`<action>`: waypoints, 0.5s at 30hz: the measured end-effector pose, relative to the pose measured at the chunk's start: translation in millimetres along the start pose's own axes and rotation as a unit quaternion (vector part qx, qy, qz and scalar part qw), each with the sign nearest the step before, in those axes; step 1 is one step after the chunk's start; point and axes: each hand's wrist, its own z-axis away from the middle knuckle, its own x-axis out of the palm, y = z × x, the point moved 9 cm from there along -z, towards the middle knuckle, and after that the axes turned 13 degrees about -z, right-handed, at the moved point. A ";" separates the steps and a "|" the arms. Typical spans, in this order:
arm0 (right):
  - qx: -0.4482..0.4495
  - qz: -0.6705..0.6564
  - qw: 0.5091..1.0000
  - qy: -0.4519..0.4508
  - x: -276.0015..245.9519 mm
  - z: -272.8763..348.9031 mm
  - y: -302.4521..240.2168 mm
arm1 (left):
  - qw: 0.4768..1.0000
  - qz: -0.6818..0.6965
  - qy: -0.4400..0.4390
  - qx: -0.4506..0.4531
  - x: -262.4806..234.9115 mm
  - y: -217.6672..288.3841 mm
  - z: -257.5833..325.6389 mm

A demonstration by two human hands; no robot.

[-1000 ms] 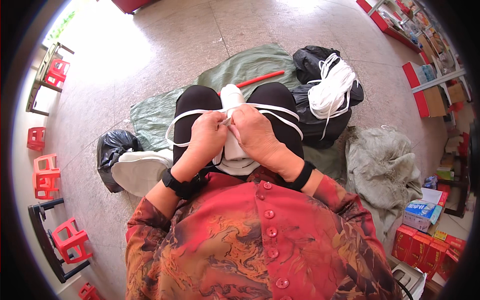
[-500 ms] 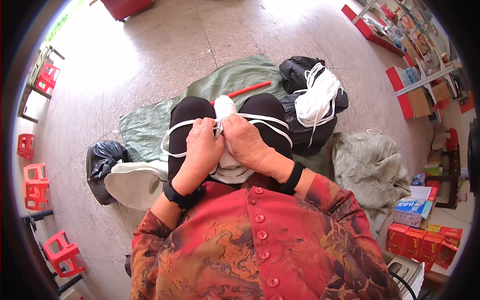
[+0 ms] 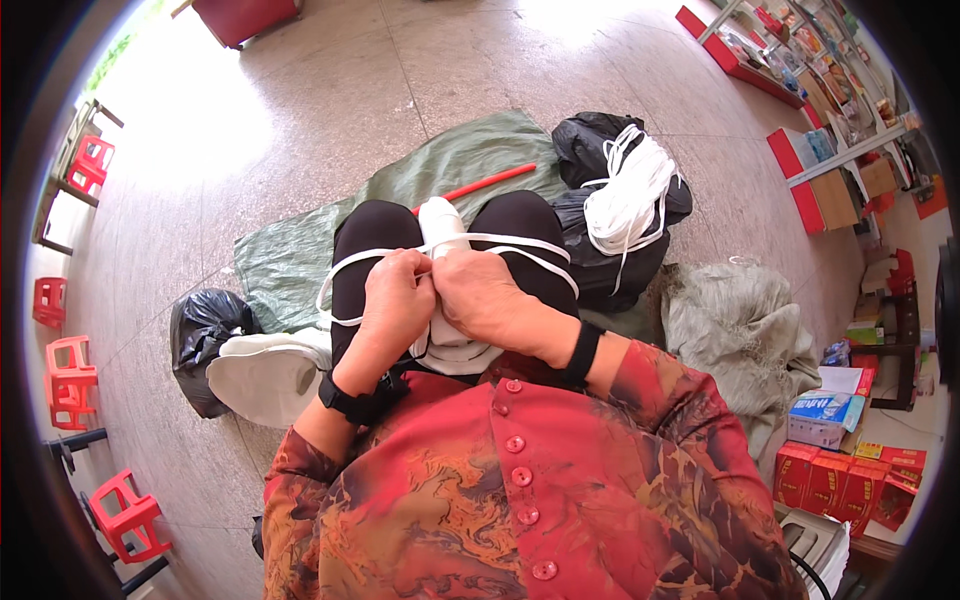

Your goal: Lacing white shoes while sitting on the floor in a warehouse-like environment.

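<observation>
I sit with knees in black trousers (image 3: 375,235) apart. White flat cord (image 3: 520,245) loops around both knees. My left hand (image 3: 395,305) and my right hand (image 3: 485,300) meet between the knees, fingers pinched on the cord where its strands cross. Under the hands a white bundle (image 3: 445,220) stands upright between my legs. A loose skein of white cord (image 3: 630,195) lies on a black bag (image 3: 600,150) to the right.
A green sheet (image 3: 440,170) covers the tiled floor under me, with a red stick (image 3: 480,185) on it. A black bag with white material (image 3: 255,365) lies at left, a grey sack (image 3: 735,330) at right. Red stools (image 3: 70,365) stand left; red boxes (image 3: 845,480) right.
The two hands stay together on the cord between the knees, with small finger shifts. The view has tilted, so everything sits a little lower and more centred.
</observation>
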 end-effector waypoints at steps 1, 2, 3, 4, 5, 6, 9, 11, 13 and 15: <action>-0.015 -0.001 1.000 -0.013 2.6 -1.2 -3.6 | 1.000 0.001 -0.003 0.002 1.7 0.8 -0.1; -0.007 -0.010 1.000 -0.009 3.3 -2.2 -1.4 | 1.000 -0.022 0.007 0.006 1.3 1.4 1.6; -0.006 -0.011 1.000 -0.011 2.0 -1.6 1.6 | 0.999 -0.045 0.017 0.011 1.0 1.6 3.3; -0.019 -0.037 0.999 -0.007 -3.7 1.2 4.1 | 0.996 -0.033 0.074 0.040 -4.7 10.0 5.0; -0.032 -0.063 0.997 -0.003 -10.9 5.8 3.8 | 0.996 -0.033 0.073 0.037 -5.5 11.2 5.7; -0.065 -0.084 0.994 -0.014 -19.4 15.7 -1.1 | 0.994 -0.059 0.085 0.040 -10.1 13.5 5.7; -0.053 -0.106 0.992 -0.040 -40.6 44.5 2.9 | 0.995 -0.071 0.052 0.041 -2.2 2.6 3.3; -0.038 -0.133 0.990 -0.027 -42.5 42.5 5.2 | 0.999 -0.026 0.017 0.032 1.4 -0.1 -0.6; -0.053 -0.118 0.991 0.022 -38.8 29.4 1.3 | 1.000 -0.007 0.012 0.014 -1.0 -0.5 -0.4; -0.035 -0.097 0.994 0.031 -25.8 17.3 6.8 | 0.998 0.052 -0.025 -0.018 5.2 -7.8 -2.4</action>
